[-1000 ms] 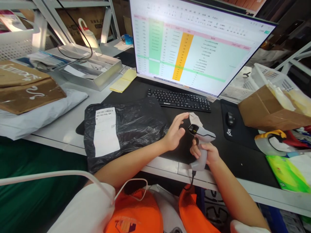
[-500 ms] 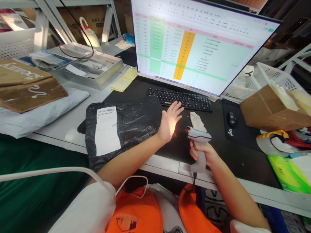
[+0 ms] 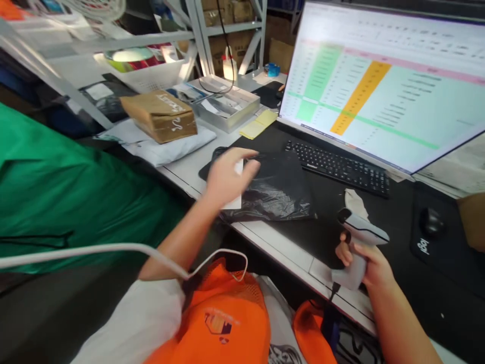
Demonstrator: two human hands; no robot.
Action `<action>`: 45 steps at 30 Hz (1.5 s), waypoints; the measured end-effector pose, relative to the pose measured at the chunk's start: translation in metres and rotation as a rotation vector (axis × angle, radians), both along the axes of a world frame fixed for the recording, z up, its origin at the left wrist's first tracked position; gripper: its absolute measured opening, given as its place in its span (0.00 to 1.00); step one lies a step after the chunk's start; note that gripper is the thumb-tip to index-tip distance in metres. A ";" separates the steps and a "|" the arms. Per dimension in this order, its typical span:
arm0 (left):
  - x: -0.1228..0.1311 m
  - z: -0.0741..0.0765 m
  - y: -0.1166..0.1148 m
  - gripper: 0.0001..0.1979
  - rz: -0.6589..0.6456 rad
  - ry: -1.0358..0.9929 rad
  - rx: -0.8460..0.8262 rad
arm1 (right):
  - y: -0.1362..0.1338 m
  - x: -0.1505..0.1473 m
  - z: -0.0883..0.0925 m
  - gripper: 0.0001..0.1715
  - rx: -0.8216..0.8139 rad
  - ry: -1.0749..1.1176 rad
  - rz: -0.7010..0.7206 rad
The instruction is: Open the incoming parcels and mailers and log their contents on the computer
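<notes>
My right hand (image 3: 369, 260) grips the handle of a grey barcode scanner (image 3: 358, 242) near the desk's front edge, its head pointing left. My left hand (image 3: 225, 174) hovers, blurred by motion, over the left part of a black plastic parcel (image 3: 278, 187) with a white label, which lies on the black desk mat. The fingers look loosely curled and partly spread over the label. A crumpled white paper scrap (image 3: 354, 200) lies just behind the scanner.
A black keyboard (image 3: 337, 162) and a large monitor (image 3: 382, 86) with a spreadsheet stand behind the parcel. A mouse (image 3: 432, 220) sits at the right. A brown parcel (image 3: 161, 116) on a white mailer, a metal tray (image 3: 227, 106) and yellow notes (image 3: 259, 124) lie at the left. Green cloth (image 3: 56, 187) fills the left.
My head has turned left, so everything shifted right in view. My left hand moved from near the scanner leftward across the black parcel to its label. The scanner stays in my right hand.
</notes>
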State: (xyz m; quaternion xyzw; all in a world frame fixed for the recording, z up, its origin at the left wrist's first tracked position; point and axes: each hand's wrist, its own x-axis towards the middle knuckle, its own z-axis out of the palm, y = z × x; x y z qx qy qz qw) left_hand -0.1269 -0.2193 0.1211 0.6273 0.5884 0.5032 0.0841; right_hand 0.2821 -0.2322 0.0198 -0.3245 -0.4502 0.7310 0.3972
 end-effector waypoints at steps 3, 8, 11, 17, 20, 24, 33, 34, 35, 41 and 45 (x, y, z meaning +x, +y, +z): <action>-0.095 -0.027 0.009 0.20 0.382 -0.119 -0.461 | -0.004 -0.008 0.001 0.17 0.010 -0.015 0.001; -0.125 -0.059 0.036 0.22 0.268 -0.228 -0.604 | -0.016 -0.033 0.018 0.21 0.044 -0.133 -0.044; -0.096 -0.041 0.030 0.18 0.228 -0.203 -0.386 | -0.031 -0.047 0.040 0.22 0.109 -0.245 -0.109; -0.032 0.020 -0.018 0.14 0.100 0.063 0.235 | -0.057 -0.065 0.095 0.20 0.287 -0.295 -0.193; -0.009 0.036 -0.029 0.15 0.062 0.125 0.287 | -0.061 -0.073 0.118 0.20 0.333 -0.297 -0.180; -0.001 0.039 -0.027 0.16 0.064 0.119 0.283 | -0.063 -0.074 0.127 0.21 0.333 -0.290 -0.190; -0.088 -0.030 0.028 0.18 0.260 -0.006 -0.088 | -0.015 -0.037 0.068 0.26 0.018 -0.542 -0.368; -0.099 -0.043 0.036 0.18 0.279 -0.016 -0.156 | -0.007 -0.032 0.056 0.27 -0.020 -0.552 -0.395; -0.109 -0.055 0.043 0.18 0.292 -0.022 -0.221 | 0.000 -0.026 0.045 0.27 -0.035 -0.570 -0.406; -0.132 -0.101 0.049 0.17 0.338 0.013 -0.366 | 0.010 0.025 0.002 0.24 0.333 -1.269 -0.449; -0.135 -0.110 0.050 0.18 0.357 0.054 -0.367 | 0.029 0.076 -0.004 0.28 0.379 -1.503 -0.523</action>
